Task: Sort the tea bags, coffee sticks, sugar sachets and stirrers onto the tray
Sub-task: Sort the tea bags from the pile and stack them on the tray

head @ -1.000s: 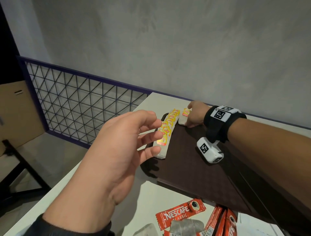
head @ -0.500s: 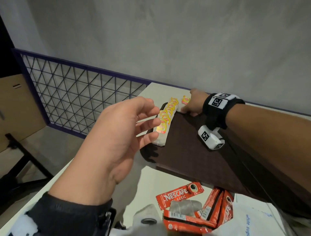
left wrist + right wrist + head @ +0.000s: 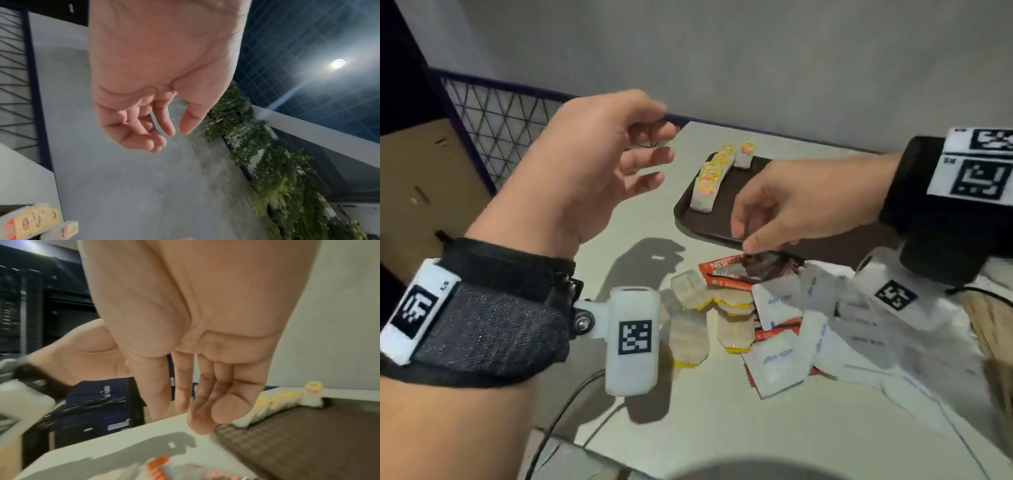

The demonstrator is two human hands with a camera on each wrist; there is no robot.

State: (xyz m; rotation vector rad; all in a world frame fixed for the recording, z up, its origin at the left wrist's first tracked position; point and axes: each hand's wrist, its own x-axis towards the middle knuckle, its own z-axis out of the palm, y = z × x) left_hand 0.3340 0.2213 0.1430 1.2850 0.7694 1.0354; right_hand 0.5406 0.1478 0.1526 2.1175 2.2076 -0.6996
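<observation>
Fingertips of the right hand (image 3: 794,209) are hanging just above the far edge of the mixed pile, pointing down at the red Nescafe coffee sticks (image 3: 736,274). Those fingers are lying loosely apart and are holding nothing; the right wrist view is showing them dangling over the table edge beside the tray. The topmost stick is lying with its long axis running left to right across the view, so it is sitting crosswise under the fingers and directly below them. This hand is plainly the nearer one to the sticks.

Meanwhile the left hand (image 3: 599,171) is hovering well above the white table (image 3: 705,428), off to the left of the tray, with its fingers spread and gently curled, gripping nothing.

On the brown tray (image 3: 726,219), a row of yellow-tagged tea bags (image 3: 710,180) is standing along the far left rim, with one more bag set just beyond the row's far end. The rest of the tray looks bare.

Loose tea bags (image 3: 690,334), white sugar sachets (image 3: 779,363) and more red sticks are lying overlapped in the pile on the table, near the tray's closest edge. Wooden stirrers (image 3: 993,329) appear to be lying at the right margin, blurred.
</observation>
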